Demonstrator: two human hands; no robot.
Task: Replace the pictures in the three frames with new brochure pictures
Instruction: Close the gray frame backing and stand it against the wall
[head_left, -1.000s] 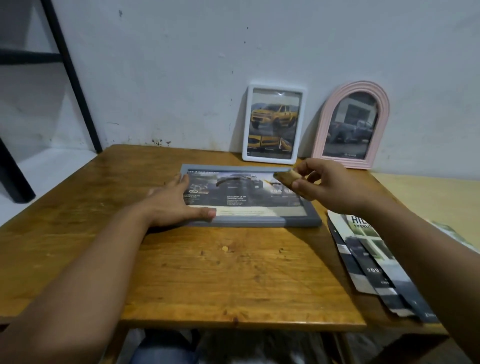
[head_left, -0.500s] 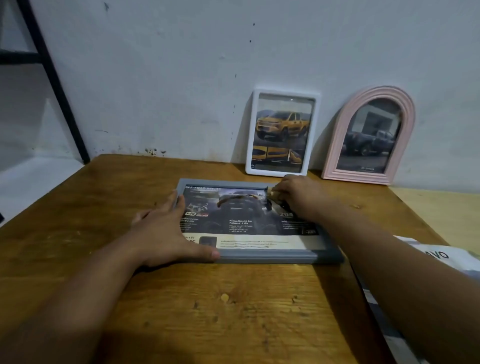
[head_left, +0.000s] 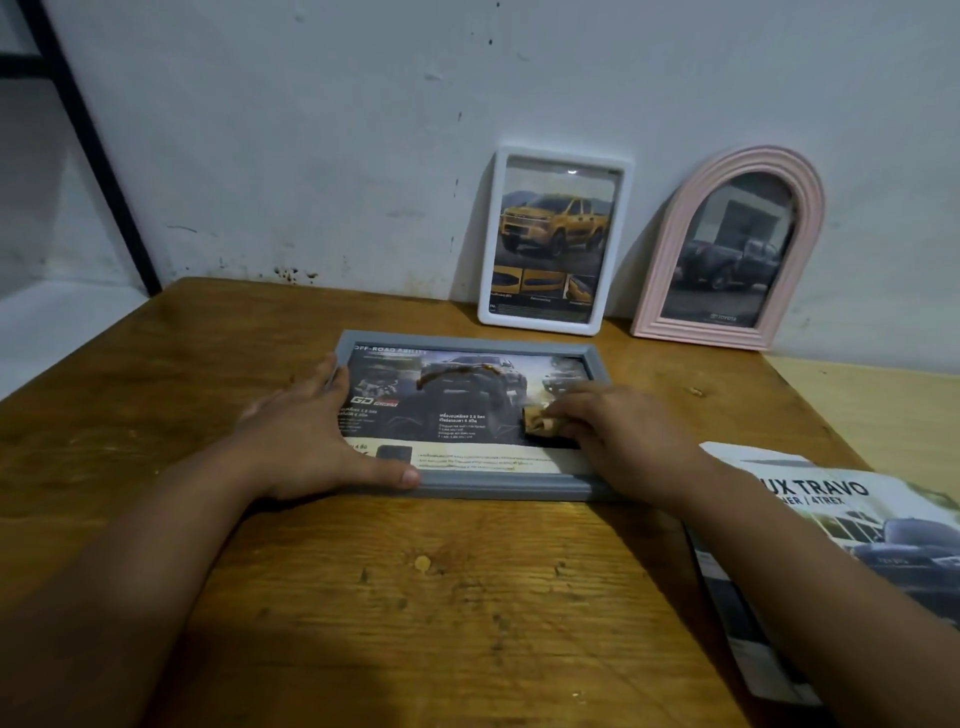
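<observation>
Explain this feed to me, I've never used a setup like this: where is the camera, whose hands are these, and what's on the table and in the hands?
There is no machine: a head-worn camera looks forward and down at a person's two bare hands. On the wooden table a grey frame lies flat with a brochure picture in it. The left hand presses flat on its left edge. The right hand holds a small tan piece against the picture; I cannot tell what it is. A white frame and a pink arched frame lean on the wall, both showing trucks. Brochures lie at right.
</observation>
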